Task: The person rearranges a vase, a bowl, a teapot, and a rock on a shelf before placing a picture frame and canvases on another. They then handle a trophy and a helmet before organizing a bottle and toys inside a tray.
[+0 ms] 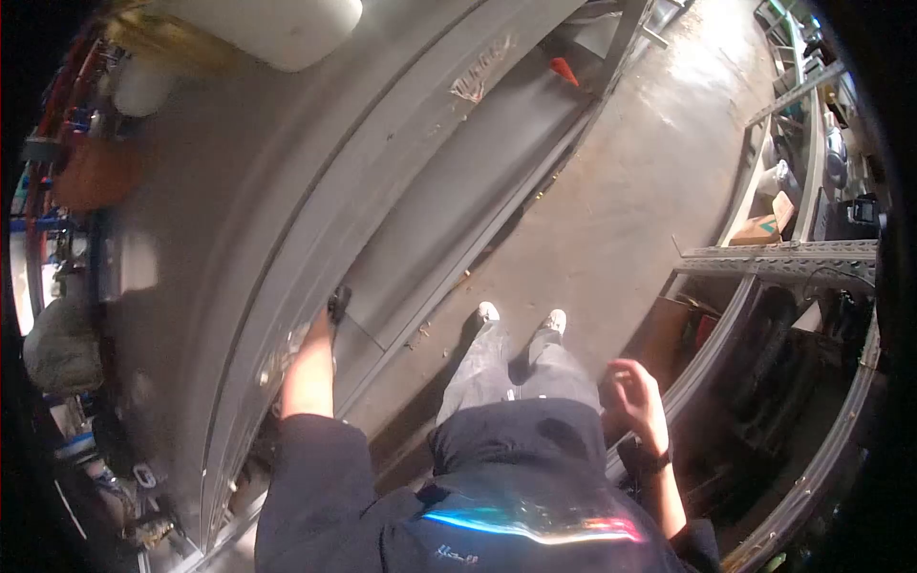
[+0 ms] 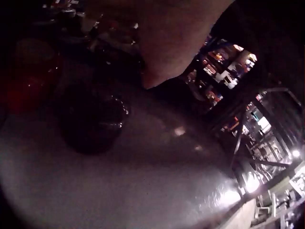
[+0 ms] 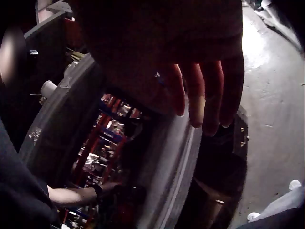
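Note:
My left arm reaches over the grey surface [image 1: 287,181] in the head view, a black band at its wrist. The left wrist view shows part of my left hand [image 2: 171,43] beside a dark round object [image 2: 90,121], with a red rounded object [image 2: 31,81] farther left. Its fingers are mostly hidden, and contact is unclear. The right wrist view catches the left hand [image 3: 112,185] from afar, near dark shapes. My right hand [image 1: 637,396] is at my side, fingers loosely bent around nothing; those fingers [image 3: 195,95] hang down in the right wrist view.
Metal shelving [image 1: 783,250] with a cardboard box [image 1: 759,229] and dark items stands at the right. An orange-red item [image 1: 564,70] lies in the grey recess ahead. A large white cylindrical object [image 1: 287,29] is at the top. Concrete floor [image 1: 592,210] runs between surface and shelving.

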Demonstrator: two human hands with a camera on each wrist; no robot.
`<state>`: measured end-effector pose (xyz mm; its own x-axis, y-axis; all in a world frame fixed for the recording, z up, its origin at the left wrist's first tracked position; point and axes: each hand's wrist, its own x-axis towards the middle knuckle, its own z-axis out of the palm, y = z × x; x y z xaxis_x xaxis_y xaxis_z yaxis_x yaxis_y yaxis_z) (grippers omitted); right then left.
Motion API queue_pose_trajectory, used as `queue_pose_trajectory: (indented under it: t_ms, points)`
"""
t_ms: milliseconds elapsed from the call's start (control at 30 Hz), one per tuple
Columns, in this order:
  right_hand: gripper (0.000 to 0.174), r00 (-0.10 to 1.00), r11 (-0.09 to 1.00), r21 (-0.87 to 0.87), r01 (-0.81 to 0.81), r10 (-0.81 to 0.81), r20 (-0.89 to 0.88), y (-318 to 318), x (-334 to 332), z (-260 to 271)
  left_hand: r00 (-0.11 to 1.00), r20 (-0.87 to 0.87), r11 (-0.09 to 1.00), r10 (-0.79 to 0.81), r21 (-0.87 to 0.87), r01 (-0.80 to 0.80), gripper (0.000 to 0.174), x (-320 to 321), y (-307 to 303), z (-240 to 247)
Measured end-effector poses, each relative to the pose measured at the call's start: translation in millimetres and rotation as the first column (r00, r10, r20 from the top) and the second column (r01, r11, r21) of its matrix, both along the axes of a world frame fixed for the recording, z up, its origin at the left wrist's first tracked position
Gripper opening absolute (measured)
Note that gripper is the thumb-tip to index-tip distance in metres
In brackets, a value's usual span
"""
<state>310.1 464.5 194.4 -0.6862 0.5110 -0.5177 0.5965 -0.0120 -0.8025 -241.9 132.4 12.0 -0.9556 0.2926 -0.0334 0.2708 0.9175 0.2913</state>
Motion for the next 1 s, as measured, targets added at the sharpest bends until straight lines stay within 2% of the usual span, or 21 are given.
queue_pose_trajectory:
  t_ms: [33,200,367,400,433,467,500,567,633,700,767,800,833,900,933,967,1000]
  points:
    - [0.025,1.0,1.0,0.019,0.014,-0.014,0.018,-4,16,-15,0.979,-0.182,0.977,-0.088,-0.21,0.049,0.067,-29,-9,-31]
    - [0.024,0.974,0.996,0.025,0.089,-0.092,0.208,-23,28,0,0.964,-0.228,0.976,-0.139,-0.195,0.094,0.062,-30,-12,-79]
    - [0.023,0.978,0.99,0.036,0.134,-0.138,0.156,-24,36,-12,0.909,-0.375,0.978,-0.182,-0.167,0.127,0.055,-27,-3,-67]
    - [0.023,0.98,0.99,0.007,0.138,-0.137,0.147,-22,32,-11,0.903,-0.389,0.978,-0.183,-0.165,0.128,0.055,10,21,-24]
    - [0.023,0.981,0.99,-0.025,0.141,-0.136,0.139,-20,29,-9,0.95,-0.224,0.955,-0.218,-0.251,0.16,0.047,50,47,33]
    - [0.024,0.988,0.99,-0.033,0.137,-0.134,0.077,-18,26,-12,0.971,-0.051,0.923,-0.232,-0.327,0.203,0.039,83,60,68]
    - [0.024,0.989,0.99,-0.031,0.138,-0.135,0.067,-16,23,-11,0.971,-0.06,0.924,-0.233,-0.326,0.201,0.039,106,63,85]
    - [0.027,0.998,0.992,-0.103,0.066,-0.067,-0.004,-8,12,-4,0.968,0.148,0.978,-0.205,0.068,0.197,0.03,147,68,113]
    - [0.036,0.991,0.994,-0.004,-0.112,0.111,-0.074,-1,-7,5,0.934,0.01,0.914,-0.356,0.21,0.346,0.03,188,70,136]
    - [0.053,0.947,0.969,0.021,-0.245,0.244,-0.207,3,-28,23,0.95,0.063,0.905,-0.305,0.331,0.269,0.029,241,96,184]
    - [0.083,0.831,0.879,0.287,-0.381,0.462,-0.311,1,-46,16,0.932,0.034,0.849,-0.361,0.425,0.313,0.028,289,116,216]
    - [0.102,0.764,0.787,0.396,-0.472,0.59,-0.261,-2,-56,7,0.909,-0.013,0.814,-0.417,0.439,0.38,0.027,310,125,231]
    - [0.11,0.731,0.762,0.407,-0.503,0.627,-0.269,-8,-63,14,0.884,-0.065,0.781,-0.463,0.442,0.441,0.026,328,134,246]
    - [0.115,0.657,0.755,0.449,-0.477,0.646,-0.388,-20,-69,18,0.83,-0.122,0.743,-0.544,0.391,0.544,0.026,361,149,282]
    - [0.117,0.573,0.771,0.44,-0.46,0.636,-0.516,-17,-67,20,0.836,-0.123,0.761,-0.534,0.362,0.539,0.026,373,152,301]
    - [0.116,0.592,0.726,0.502,-0.471,0.682,-0.43,-19,-64,29,0.839,-0.116,0.771,-0.532,0.342,0.537,0.026,384,151,316]
    - [0.117,0.539,0.727,0.512,-0.457,0.684,-0.492,-22,-66,43,0.818,-0.16,0.769,-0.552,0.281,0.574,0.027,392,149,332]
